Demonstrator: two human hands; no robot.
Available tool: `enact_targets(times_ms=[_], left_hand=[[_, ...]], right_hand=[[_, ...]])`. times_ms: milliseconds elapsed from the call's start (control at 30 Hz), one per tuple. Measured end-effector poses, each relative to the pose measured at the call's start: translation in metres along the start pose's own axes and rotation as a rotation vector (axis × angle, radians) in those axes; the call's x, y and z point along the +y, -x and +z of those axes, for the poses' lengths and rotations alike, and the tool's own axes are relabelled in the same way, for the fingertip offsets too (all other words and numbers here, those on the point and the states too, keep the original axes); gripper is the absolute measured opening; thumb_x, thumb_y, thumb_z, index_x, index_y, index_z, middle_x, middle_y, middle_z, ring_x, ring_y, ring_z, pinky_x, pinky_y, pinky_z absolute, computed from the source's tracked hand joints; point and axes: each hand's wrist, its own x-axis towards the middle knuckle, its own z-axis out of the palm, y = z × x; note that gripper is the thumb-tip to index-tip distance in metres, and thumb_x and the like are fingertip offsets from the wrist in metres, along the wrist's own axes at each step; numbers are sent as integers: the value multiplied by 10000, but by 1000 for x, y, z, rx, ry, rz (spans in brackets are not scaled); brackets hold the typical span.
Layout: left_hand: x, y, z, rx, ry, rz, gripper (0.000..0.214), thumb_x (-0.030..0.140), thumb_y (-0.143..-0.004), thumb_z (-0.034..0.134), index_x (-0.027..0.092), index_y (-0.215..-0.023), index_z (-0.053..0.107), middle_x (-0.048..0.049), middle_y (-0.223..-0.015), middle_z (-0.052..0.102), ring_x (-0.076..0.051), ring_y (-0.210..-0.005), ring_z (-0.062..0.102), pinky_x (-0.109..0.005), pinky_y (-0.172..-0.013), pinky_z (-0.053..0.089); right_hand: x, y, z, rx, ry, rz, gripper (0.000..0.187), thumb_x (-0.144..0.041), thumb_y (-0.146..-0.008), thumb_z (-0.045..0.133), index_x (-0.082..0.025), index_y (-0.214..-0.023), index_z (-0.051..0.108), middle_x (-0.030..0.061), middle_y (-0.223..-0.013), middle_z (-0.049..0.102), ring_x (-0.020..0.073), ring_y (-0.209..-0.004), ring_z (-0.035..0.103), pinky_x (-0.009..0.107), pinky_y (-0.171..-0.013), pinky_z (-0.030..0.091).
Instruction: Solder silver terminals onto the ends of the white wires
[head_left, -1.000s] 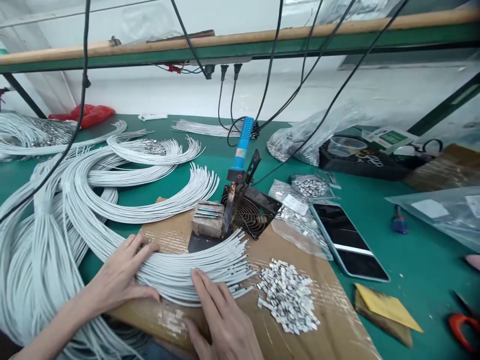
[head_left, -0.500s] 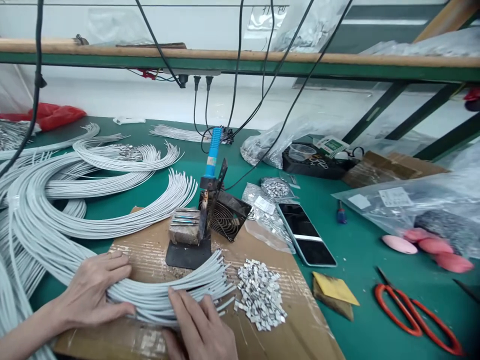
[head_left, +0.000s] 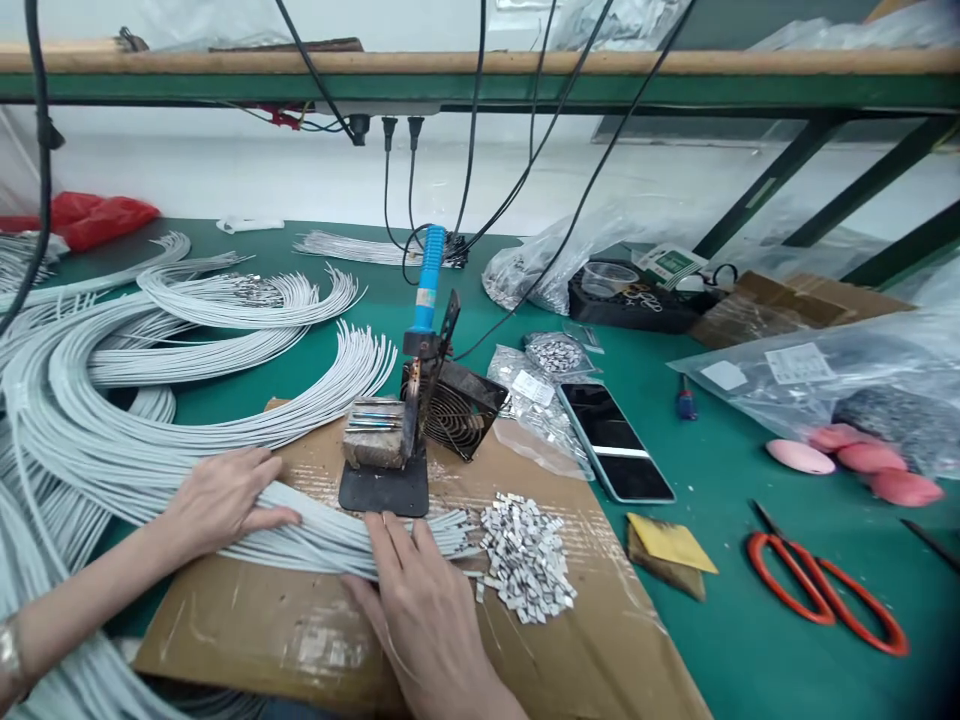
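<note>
A thick bundle of light-grey wires [head_left: 322,537] curves in from the left and lies across a cardboard sheet [head_left: 277,630]. My left hand [head_left: 225,500] grips the bundle from above, thumb stretched to the right along it. Nearer the wire ends, my right hand [head_left: 424,590] spans the bundle, fingers over the far side and thumb at the near side. The wire ends fan out just beyond its fingers, close to a pile of small silvery-white pieces [head_left: 529,560]. Behind the bundle stands a blue-handled soldering iron [head_left: 427,285] on a dark metal stand [head_left: 384,488].
More wire coils [head_left: 225,365] fill the left side. A small black fan [head_left: 465,405] sits behind the stand. Rightward lie a phone [head_left: 616,440], a yellow sponge [head_left: 673,543], orange-handled scissors [head_left: 825,590] and pink oval objects [head_left: 855,458]. Black cables [head_left: 600,170] hang down from above.
The bundle's end has been pressed flatter and straighter, closer to the soldering stand. Both hands have shifted away from me along with it. The head view has tipped slightly downward.
</note>
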Motion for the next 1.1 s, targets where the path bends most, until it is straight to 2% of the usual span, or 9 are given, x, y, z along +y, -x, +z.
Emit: enact_targets(times_ms=[267,333,400,467,533,600,700,867,1100], left_hand=[[3,3,-6,-84,-74,16,501,652,-1033,381,223,-930,618,-81,-942,706,-302,-878,686,-373,-733,472],[4,3,-7,-101,-67,3,472,641,-1035,392,234,-909,595,-61,-913,692,-284,-833,674,-362,-709,467],[4,-2,-7,-112,-62,-23,463,639,-1035,396,235,-909,584,-55,-900,677,-277,-812,662,-361,-699,467],[3,-7,-6,-108,-63,-53,479,642,-1037,380,222,-932,585,-75,-925,668,-299,-864,659,-387,-740,485],[4,-11,-7,-93,-66,-78,495,642,-1037,376,205,-962,595,-94,-960,658,-319,-919,649,-422,-790,501],[9,-12,-10,-76,-66,-92,486,634,-1034,398,204,-967,612,-90,-976,642,-314,-924,632,-438,-809,512],[25,-6,-18,-49,-60,-91,401,566,-1040,459,213,-977,638,-87,-1021,625,-300,-936,598,-450,-833,513],[57,0,-15,-53,12,2,329,423,-1069,472,213,-1304,563,-118,-1240,612,-291,-1074,584,-427,-911,509],[55,-17,6,-90,74,27,313,487,-1059,468,226,-965,612,-58,-974,621,-263,-858,573,-380,-751,469]], right_hand=[[13,-2,-7,-4,32,33,731,-273,-476,1037,-137,-1116,709,56,-999,819,313,-771,743,378,-432,614],[16,2,-7,-11,36,35,673,-312,-568,1004,-147,-1139,689,68,-1025,815,318,-790,748,376,-454,614],[18,4,-6,-15,38,38,446,-393,-814,850,-155,-1145,669,84,-1022,810,308,-787,754,367,-467,601],[20,4,-6,-4,39,37,306,-425,-1046,537,-154,-1128,655,100,-990,806,295,-777,760,367,-484,593],[22,3,-7,19,40,36,460,-425,-1121,281,-150,-1101,649,109,-957,803,284,-771,767,368,-495,591],[24,3,-7,47,41,41,558,-457,-1125,189,-145,-1082,650,111,-932,802,278,-761,773,369,-499,594],[28,4,-8,86,42,47,603,-479,-1121,170,-131,-1093,662,115,-925,804,278,-738,775,377,-489,596],[32,7,-7,98,32,38,607,-470,-1123,198,-114,-1090,688,120,-917,802,278,-715,773,391,-476,601],[54,11,-14,43,-6,53,613,-559,-1107,272,-113,-1189,686,129,-1066,813,269,-847,814,350,-574,661]])
